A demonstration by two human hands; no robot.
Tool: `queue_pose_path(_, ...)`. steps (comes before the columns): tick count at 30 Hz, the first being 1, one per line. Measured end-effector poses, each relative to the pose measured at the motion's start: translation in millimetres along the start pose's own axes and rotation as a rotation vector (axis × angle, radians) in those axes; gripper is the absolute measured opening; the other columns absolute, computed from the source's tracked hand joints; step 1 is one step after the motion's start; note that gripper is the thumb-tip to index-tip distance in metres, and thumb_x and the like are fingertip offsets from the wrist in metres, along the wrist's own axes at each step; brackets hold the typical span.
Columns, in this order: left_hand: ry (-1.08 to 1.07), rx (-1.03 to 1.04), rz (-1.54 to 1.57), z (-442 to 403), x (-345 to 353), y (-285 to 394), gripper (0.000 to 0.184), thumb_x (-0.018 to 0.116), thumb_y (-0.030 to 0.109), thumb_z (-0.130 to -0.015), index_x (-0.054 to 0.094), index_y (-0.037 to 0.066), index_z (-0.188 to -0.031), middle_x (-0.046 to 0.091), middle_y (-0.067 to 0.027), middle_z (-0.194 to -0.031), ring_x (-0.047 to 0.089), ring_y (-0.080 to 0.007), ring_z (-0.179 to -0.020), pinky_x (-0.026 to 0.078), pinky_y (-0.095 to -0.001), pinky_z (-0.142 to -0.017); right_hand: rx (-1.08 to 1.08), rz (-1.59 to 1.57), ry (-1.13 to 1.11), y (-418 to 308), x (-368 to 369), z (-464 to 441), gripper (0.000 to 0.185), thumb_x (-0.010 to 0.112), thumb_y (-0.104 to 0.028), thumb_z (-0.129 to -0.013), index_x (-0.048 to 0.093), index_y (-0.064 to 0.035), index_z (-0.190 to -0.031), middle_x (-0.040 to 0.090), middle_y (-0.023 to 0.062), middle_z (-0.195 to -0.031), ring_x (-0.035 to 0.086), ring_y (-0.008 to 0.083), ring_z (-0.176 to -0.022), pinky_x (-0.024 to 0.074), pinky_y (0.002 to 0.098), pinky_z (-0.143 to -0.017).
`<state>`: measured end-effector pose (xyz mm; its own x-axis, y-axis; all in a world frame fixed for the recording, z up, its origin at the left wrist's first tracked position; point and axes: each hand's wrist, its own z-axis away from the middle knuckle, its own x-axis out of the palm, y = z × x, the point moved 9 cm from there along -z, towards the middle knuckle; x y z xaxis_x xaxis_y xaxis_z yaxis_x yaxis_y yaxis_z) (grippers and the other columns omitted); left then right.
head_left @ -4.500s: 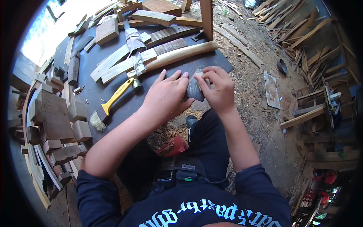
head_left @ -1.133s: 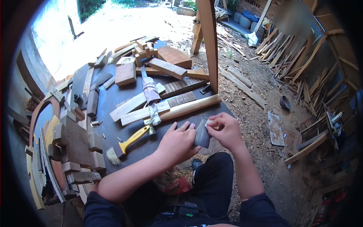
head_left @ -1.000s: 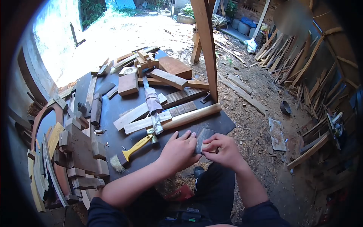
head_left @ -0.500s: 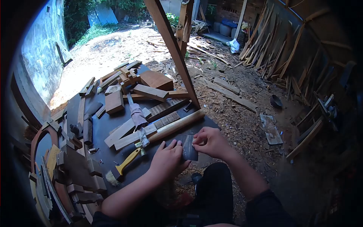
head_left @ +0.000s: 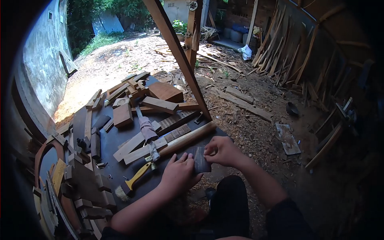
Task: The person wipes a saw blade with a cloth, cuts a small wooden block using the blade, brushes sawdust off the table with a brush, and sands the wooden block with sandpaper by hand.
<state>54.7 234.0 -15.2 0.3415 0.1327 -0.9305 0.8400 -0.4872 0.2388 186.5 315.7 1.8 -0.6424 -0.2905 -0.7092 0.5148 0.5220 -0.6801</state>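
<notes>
A small dark sheet that looks like sandpaper (head_left: 200, 159), with a paler worn streak across it, is held between my two hands just off the table's near edge. My left hand (head_left: 179, 174) grips its left side, fingers on top and thumb at the lower edge. At the sheet's right edge, my right hand (head_left: 224, 152) pinches with thumb and fingertips. Left of my left hand lies a paintbrush (head_left: 138, 177) with a yellow handle and pale bristles. Just beyond the hands rests a long rounded wooden pole (head_left: 188, 139), beside a cloth-wrapped tool (head_left: 148, 130).
Wooden blocks (head_left: 123, 116) and offcuts crowd the dark table (head_left: 114, 160). More wood pieces (head_left: 86, 180) stack along its left side. A slanted wooden post (head_left: 180, 52) rises at the far corner. Planks (head_left: 244, 105) lie on the chip-strewn ground; strips (head_left: 276, 44) lean at right.
The view has shifted slightly, so the table items sit a little lower and to the right. Both hands keep hold of the sheet, which shows a slightly different tilt.
</notes>
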Motion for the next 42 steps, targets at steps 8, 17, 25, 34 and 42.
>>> queue_pose_path(8,0.023,0.001,0.047,0,2,-5,0.075,0.079,0.041,-0.085,0.057,-0.01,-0.136,0.066,-0.0289,-0.131,0.064,-0.0358,-0.126,0.039,-0.051,-0.119,0.048,-0.06,-0.114,1,14,0,0.015,0.085,-0.009,-0.073,0.078,-0.0008,-0.083,0.074,0.0132,-0.094,0.075,0.0237,-0.09,0.0599,0.0338,-0.082)
queue_pose_path(17,0.058,0.005,0.036,0,3,-7,0.073,0.08,0.04,-0.084,0.059,-0.009,-0.134,0.067,-0.0287,-0.129,0.067,-0.0355,-0.121,0.042,-0.051,-0.117,-0.008,-0.08,-0.098,-5,15,5,0.011,0.082,-0.005,-0.075,0.077,0.001,-0.083,0.074,0.012,-0.094,0.074,0.0162,-0.088,0.0592,0.0296,-0.077)
queue_pose_path(25,0.093,0.007,0.038,1,-3,-8,0.069,0.081,0.038,-0.083,0.06,-0.008,-0.13,0.068,-0.0281,-0.128,0.068,-0.0365,-0.119,0.043,-0.0498,-0.117,-0.034,-0.115,-0.209,-15,23,11,0.015,0.081,-0.011,-0.071,0.078,-0.0025,-0.084,0.073,0.0115,-0.084,0.074,0.0226,-0.082,0.0582,0.0336,-0.077)
queue_pose_path(34,0.074,0.012,0.031,0,1,-7,0.068,0.079,0.039,-0.084,0.06,-0.009,-0.129,0.068,-0.028,-0.128,0.066,-0.0359,-0.123,0.042,-0.0495,-0.118,0.01,0.076,-0.236,-20,23,5,0.012,0.08,-0.005,-0.072,0.078,-0.0025,-0.083,0.073,0.0099,-0.087,0.074,0.0219,-0.086,0.0584,0.0326,-0.08)
queue_pose_path(42,0.052,-0.003,0.029,1,0,-9,0.072,0.08,0.041,-0.083,0.06,-0.009,-0.13,0.067,-0.0304,-0.128,0.066,-0.0365,-0.123,0.042,-0.0492,-0.118,-0.118,0.123,-0.287,-49,33,29,0.015,0.082,-0.009,-0.075,0.079,-0.005,-0.089,0.074,0.009,-0.09,0.072,0.0227,-0.08,0.0569,0.0329,-0.072)
